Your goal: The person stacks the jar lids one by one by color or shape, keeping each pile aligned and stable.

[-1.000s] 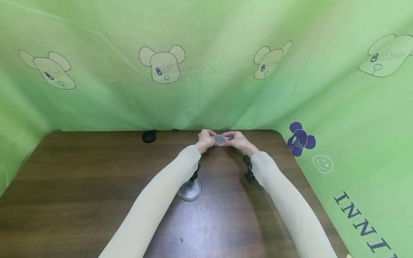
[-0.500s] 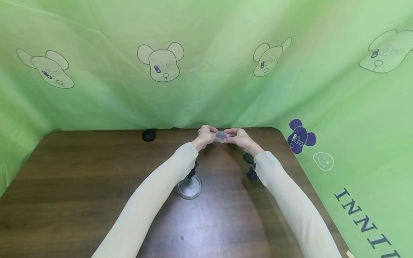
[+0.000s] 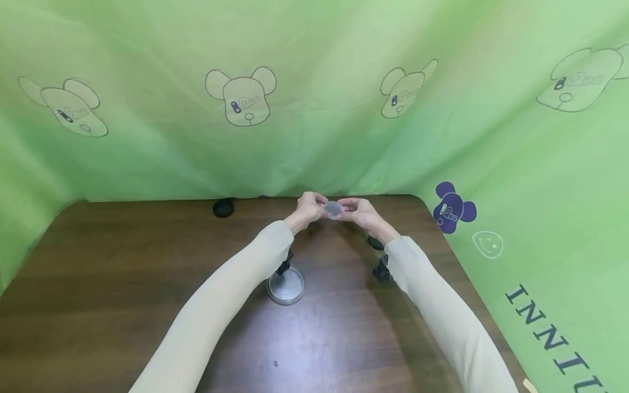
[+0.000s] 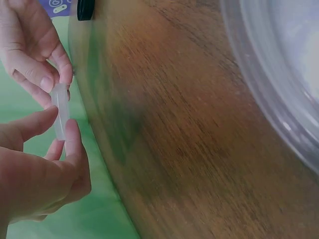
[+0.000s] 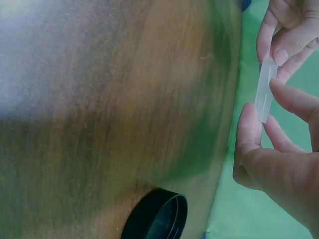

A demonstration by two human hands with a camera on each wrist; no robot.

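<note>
Near the table's far edge, my left hand and right hand both pinch a small round petri dish between thumb and fingers, from opposite sides. The dish is translucent and thin. In the left wrist view its edge faces the camera, with a seam line running along it. The right wrist view also shows the dish edge-on, with fingertips of both hands on its two ends.
A larger clear round dish lies on the brown table, partly behind the left wrist's black camera mount. One black round cap stands under the right wrist; another black round piece is at the back left. Green cloth hangs behind.
Both hands keep hold of the petri dish at nearly the same place. The left forearm has shifted slightly left, and the whole head view has moved a little.
</note>
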